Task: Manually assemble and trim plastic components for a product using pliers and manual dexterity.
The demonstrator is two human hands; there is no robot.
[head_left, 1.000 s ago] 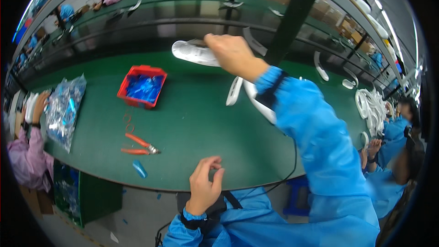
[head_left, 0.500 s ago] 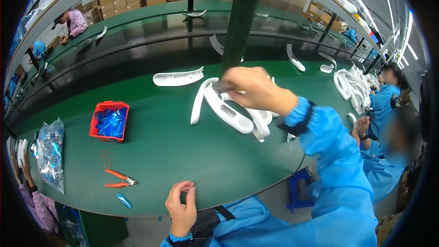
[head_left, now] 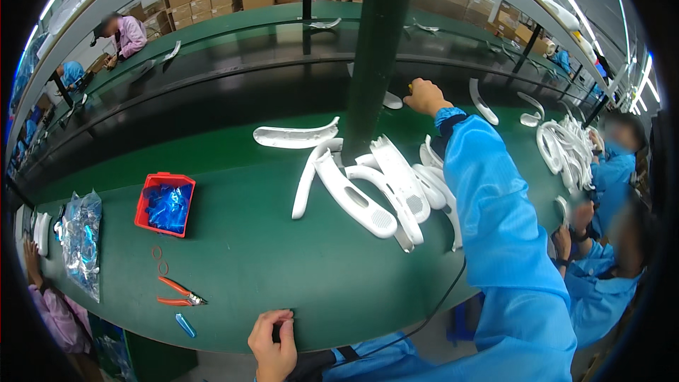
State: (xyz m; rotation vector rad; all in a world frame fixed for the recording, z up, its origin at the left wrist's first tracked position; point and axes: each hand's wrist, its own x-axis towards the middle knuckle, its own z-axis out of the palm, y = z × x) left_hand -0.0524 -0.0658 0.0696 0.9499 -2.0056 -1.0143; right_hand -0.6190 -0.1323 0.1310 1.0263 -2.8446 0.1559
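My right hand (head_left: 424, 97) reaches far out to the dark belt beyond the green table, fingers curled. A small yellow bit shows at its fingertips, too little to name. Just left of it lies a white curved piece (head_left: 392, 101), partly behind the green post; whether they touch is unclear. My left hand (head_left: 274, 345) is at the table's near edge, thumb and fingers pinched together, with something tiny and dark at the tips. Beneath my right forearm's reach, several white curved plastic shells (head_left: 361, 205) lie overlapping, some with slots and dotted grilles. Another shell (head_left: 296, 134) rests apart, open side up.
A green post (head_left: 378, 49) rises beyond the shells. At left are a red bin (head_left: 139, 216) of blue film pieces, orange-handled cutters (head_left: 185, 295), a blue object (head_left: 185, 325) and a clear bag (head_left: 81, 240). Co-workers sit at right near a shell pile (head_left: 566, 145).
My right hand has moved away from the shells, outward and to the right over the belt. The dark item at its fingers no longer shows. My left hand stays pinched near the edge.
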